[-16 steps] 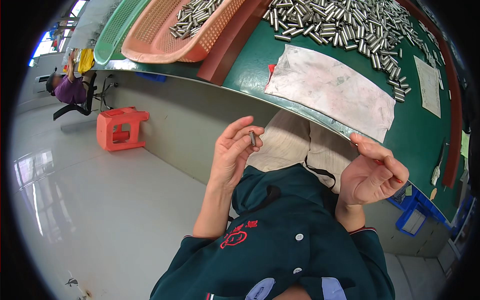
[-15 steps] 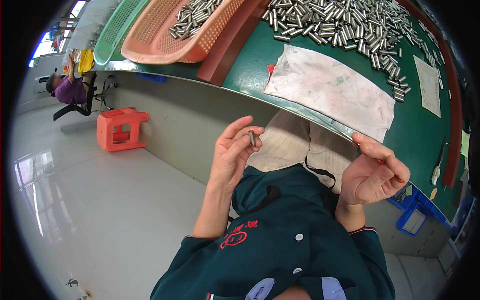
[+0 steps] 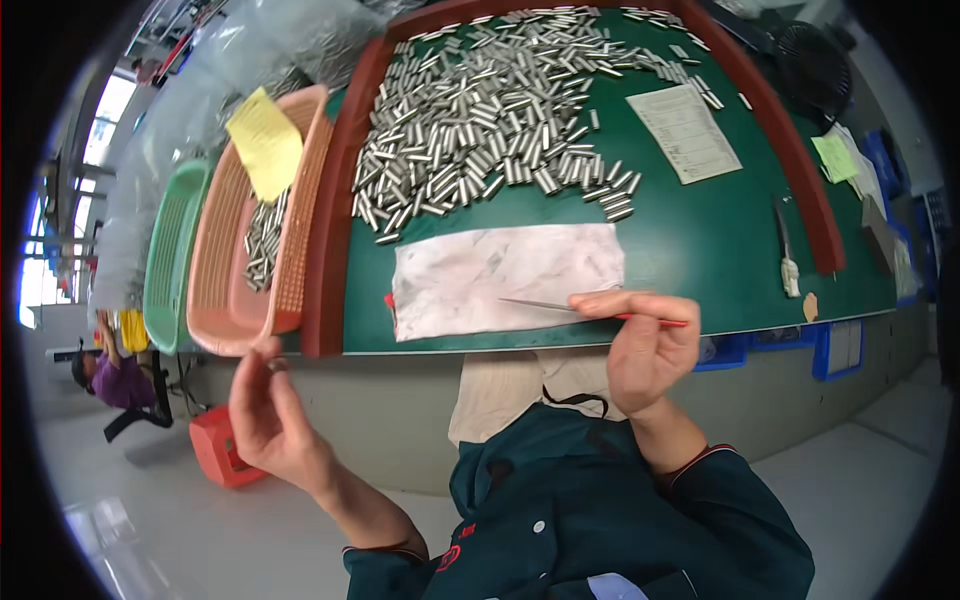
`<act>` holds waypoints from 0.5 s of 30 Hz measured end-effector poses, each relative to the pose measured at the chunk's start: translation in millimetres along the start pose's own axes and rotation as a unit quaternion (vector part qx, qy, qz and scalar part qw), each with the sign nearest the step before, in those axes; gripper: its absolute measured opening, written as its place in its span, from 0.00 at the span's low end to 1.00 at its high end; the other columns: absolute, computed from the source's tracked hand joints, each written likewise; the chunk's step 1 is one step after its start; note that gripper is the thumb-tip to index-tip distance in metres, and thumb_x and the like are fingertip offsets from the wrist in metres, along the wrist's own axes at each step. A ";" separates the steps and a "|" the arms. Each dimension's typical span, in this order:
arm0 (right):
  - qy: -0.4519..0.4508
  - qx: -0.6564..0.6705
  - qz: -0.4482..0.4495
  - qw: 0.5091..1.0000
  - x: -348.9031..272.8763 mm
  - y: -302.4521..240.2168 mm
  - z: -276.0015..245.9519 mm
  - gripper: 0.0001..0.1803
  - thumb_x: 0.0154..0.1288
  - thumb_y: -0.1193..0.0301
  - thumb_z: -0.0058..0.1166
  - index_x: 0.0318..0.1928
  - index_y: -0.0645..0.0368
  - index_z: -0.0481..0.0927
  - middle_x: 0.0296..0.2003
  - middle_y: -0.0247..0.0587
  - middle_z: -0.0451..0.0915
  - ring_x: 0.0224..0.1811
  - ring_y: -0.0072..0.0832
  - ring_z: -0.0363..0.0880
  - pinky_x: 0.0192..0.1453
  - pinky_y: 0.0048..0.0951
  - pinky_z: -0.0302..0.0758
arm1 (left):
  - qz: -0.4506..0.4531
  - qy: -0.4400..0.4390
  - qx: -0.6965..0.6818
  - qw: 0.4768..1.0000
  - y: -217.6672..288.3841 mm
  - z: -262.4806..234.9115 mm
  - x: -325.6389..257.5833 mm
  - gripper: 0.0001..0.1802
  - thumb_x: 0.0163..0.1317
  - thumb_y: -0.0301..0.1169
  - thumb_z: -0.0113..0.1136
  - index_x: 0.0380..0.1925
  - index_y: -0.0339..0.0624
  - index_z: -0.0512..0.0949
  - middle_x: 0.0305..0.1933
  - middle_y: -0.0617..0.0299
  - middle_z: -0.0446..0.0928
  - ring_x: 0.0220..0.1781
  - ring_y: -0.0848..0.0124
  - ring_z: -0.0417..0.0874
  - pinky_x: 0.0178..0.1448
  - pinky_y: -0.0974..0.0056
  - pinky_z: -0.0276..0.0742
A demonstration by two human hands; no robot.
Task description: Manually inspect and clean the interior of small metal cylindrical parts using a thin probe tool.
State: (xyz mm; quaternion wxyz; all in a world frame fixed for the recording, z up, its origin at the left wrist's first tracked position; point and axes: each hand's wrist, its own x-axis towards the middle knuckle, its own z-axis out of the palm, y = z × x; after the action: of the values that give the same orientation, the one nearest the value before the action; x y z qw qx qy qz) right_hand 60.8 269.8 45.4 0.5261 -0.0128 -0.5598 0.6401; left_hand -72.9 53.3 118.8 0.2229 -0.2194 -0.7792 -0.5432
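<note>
My left hand [image 3: 275, 425] is closed in a pinch, at the front rim of the pink basket [image 3: 222, 347]. A small metal cylinder [image 3: 277, 365] shows between its thumb and fingertips, mostly covered. In my right hand [image 3: 650, 355] is a thin, pointed metal tool with a red handle [image 3: 660, 321]. Its tip points left over a stained white cloth [image 3: 450, 280] lying at the bench's front edge. More metal cylinders [image 3: 262, 245] lie inside the pink basket, partly under a yellow paper [image 3: 268, 145]. A large heap of the same cylinders [image 3: 490, 120] covers the back of the green bench.
A red-brown wooden rail [image 3: 330, 230] divides basket and bench; another rail [image 3: 790, 150] edges the right. A green basket [image 3: 175, 250] stands at far left. A written sheet [image 3: 685, 133] and a knife-like tool [image 3: 786, 250] lie right. A red stool [image 3: 215, 445] and a seated person are left.
My left hand has moved left with the cylinder, up to the pink basket. The right hand keeps the pointed tool, now over the cloth. The view has turned toward the bench.
</note>
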 end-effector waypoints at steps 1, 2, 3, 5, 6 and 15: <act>-0.022 -0.047 -0.004 0.999 0.4 -2.8 -1.3 0.04 0.64 0.80 0.34 0.39 0.66 0.62 0.28 0.55 0.76 0.31 0.38 0.78 0.38 0.36 0.77 | 0.065 -0.010 0.045 0.997 -2.5 4.8 17.6 0.16 0.55 0.14 0.47 0.45 0.28 0.69 0.42 0.50 0.75 0.40 0.70 0.76 0.48 0.67 0.72; -0.045 -0.087 -0.004 0.995 1.4 -4.1 -1.0 0.04 0.65 0.80 0.32 0.39 0.65 0.61 0.27 0.55 0.75 0.30 0.38 0.78 0.38 0.38 0.77 | 0.067 -0.018 0.073 0.995 -2.2 8.5 32.8 0.16 0.56 0.15 0.48 0.46 0.30 0.70 0.42 0.54 0.75 0.39 0.72 0.76 0.46 0.70 0.71; -0.052 -0.094 -0.009 0.994 1.6 -3.8 -2.6 0.04 0.64 0.81 0.33 0.39 0.66 0.61 0.28 0.55 0.75 0.30 0.37 0.78 0.39 0.37 0.77 | 0.083 -0.033 0.136 0.987 -9.3 9.2 47.2 0.16 0.56 0.16 0.48 0.46 0.31 0.70 0.43 0.56 0.76 0.38 0.73 0.76 0.46 0.71 0.71; -0.059 -0.099 -0.007 0.993 1.1 -2.9 -5.4 0.04 0.64 0.82 0.33 0.39 0.66 0.61 0.29 0.55 0.76 0.32 0.37 0.78 0.40 0.35 0.77 | 0.098 -0.054 0.201 0.973 -27.9 5.9 73.0 0.16 0.56 0.19 0.50 0.46 0.35 0.71 0.44 0.58 0.75 0.39 0.74 0.75 0.43 0.71 0.69; -0.052 -0.100 -0.010 0.994 1.3 -2.7 -5.8 0.04 0.64 0.82 0.33 0.39 0.66 0.61 0.29 0.55 0.76 0.32 0.37 0.78 0.40 0.35 0.77 | 0.132 -0.040 0.243 0.960 -32.7 4.4 82.7 0.16 0.56 0.20 0.51 0.46 0.35 0.71 0.44 0.57 0.75 0.40 0.73 0.74 0.43 0.70 0.68; -0.073 -0.132 -0.018 0.988 1.9 -6.0 -13.0 0.05 0.63 0.83 0.35 0.38 0.66 0.63 0.29 0.56 0.76 0.33 0.37 0.79 0.40 0.34 0.77 | 0.237 -0.268 0.053 0.932 26.0 124.1 35.8 0.06 0.45 0.16 0.55 0.26 0.36 0.76 0.25 0.57 0.71 0.29 0.65 0.72 0.35 0.65 0.66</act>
State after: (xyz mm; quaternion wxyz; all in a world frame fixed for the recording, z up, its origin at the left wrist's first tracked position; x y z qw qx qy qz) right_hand 71.8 279.2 46.0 0.4892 -0.0255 -0.6765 0.5499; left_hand -100.0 182.2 120.7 0.1391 -0.5230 -0.7630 -0.3534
